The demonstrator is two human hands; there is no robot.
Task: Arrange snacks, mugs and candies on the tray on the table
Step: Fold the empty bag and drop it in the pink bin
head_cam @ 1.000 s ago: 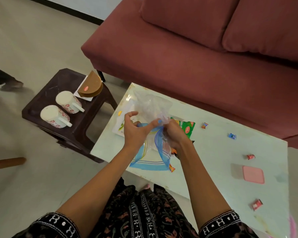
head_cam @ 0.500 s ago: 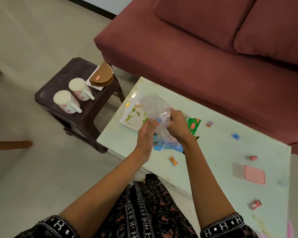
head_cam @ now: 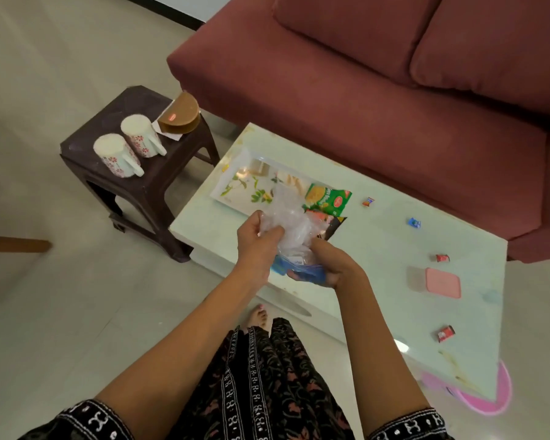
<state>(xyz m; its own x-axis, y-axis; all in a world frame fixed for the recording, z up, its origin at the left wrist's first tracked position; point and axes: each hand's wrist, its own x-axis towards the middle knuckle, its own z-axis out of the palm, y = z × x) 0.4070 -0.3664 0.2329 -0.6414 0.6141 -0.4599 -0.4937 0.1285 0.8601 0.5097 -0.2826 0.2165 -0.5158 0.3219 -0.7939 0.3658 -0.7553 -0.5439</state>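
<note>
A clear plastic bag (head_cam: pixel 288 223) with a blue edge is crumpled between both my hands above the pale table's near-left part. My left hand (head_cam: pixel 256 239) grips its upper part; my right hand (head_cam: pixel 332 263) grips the blue bottom. Behind it a white tray (head_cam: pixel 235 192) with leaf prints lies on the table (head_cam: pixel 378 249). A green snack packet (head_cam: pixel 329 198) rests on the tray's right end, a dark packet (head_cam: pixel 334 225) beside it. Several wrapped candies lie scattered: orange (head_cam: pixel 368 201), blue (head_cam: pixel 414 222), red (head_cam: pixel 442 258). Two flowered white mugs (head_cam: pixel 116 155) stand upside down on the stool.
A dark stool (head_cam: pixel 153 182) left of the table also holds a brown lidded container (head_cam: pixel 180 117). A maroon sofa (head_cam: pixel 362 90) runs behind the table. A pink lid (head_cam: pixel 442 282) and another red candy (head_cam: pixel 445 333) lie on the table's right side. A pink object (head_cam: pixel 492 398) sits on the floor.
The bag has been squeezed from a spread sheet into a crumpled wad between my hands, and my hands have come lower and nearer. The tray and packets behind it now show.
</note>
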